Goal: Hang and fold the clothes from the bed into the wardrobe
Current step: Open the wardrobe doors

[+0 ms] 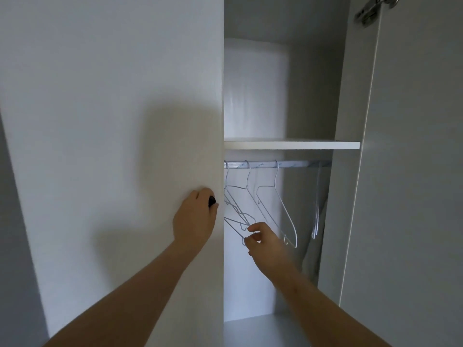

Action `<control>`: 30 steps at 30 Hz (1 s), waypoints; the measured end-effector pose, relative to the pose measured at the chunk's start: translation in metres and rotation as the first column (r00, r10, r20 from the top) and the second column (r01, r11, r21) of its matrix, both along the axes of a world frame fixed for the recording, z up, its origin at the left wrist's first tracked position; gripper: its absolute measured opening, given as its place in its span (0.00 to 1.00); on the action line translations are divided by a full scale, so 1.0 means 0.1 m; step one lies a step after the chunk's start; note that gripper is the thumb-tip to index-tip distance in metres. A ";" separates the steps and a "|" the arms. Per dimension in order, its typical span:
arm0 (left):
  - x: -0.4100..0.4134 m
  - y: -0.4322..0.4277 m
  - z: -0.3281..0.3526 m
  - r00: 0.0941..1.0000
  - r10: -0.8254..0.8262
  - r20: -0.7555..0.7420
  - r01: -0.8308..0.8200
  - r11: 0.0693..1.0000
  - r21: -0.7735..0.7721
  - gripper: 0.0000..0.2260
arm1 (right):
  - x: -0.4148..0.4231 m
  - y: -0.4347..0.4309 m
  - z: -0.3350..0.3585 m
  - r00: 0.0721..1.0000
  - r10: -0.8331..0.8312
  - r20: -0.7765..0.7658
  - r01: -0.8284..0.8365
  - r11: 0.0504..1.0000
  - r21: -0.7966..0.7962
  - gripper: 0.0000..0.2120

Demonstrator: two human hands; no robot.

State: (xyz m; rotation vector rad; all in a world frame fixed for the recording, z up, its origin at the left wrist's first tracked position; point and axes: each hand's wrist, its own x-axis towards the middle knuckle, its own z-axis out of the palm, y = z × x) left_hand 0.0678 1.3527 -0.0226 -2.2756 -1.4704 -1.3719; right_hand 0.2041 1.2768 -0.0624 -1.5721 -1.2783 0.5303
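Observation:
I face a white wardrobe with its right door (413, 171) swung open. My left hand (195, 219) grips the black knob (212, 201) at the edge of the left door (112, 146). My right hand (260, 240) reaches into the gap and pinches the lower corner of a thin white wire hanger (235, 221). Several white hangers hang from the metal rail (275, 164) under a shelf (290, 145); one (283, 214) hangs just right of my fingers, another (316, 211) at the far right. No clothes or bed are in view.
A large pale rolled or wrapped bundle (255, 88) stands on the shelf. The wardrobe floor (263, 329) shows below the hanging space. A metal hinge (373, 11) sits at the top of the right door.

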 end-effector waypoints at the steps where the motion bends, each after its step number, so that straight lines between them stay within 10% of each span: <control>1: -0.03 -0.10 -0.01 1.000 -0.005 0.017 0.005 1.000 0.006 0.09 | -0.02 -0.04 -0.01 1.000 0.013 -0.005 -0.013 1.000 0.003 0.08; 30: -2.18 -2.47 -0.24 0.797 0.115 0.592 -0.185 0.981 0.058 0.15 | -1.85 -1.48 -0.10 0.902 0.432 0.002 -0.432 0.900 0.052 0.08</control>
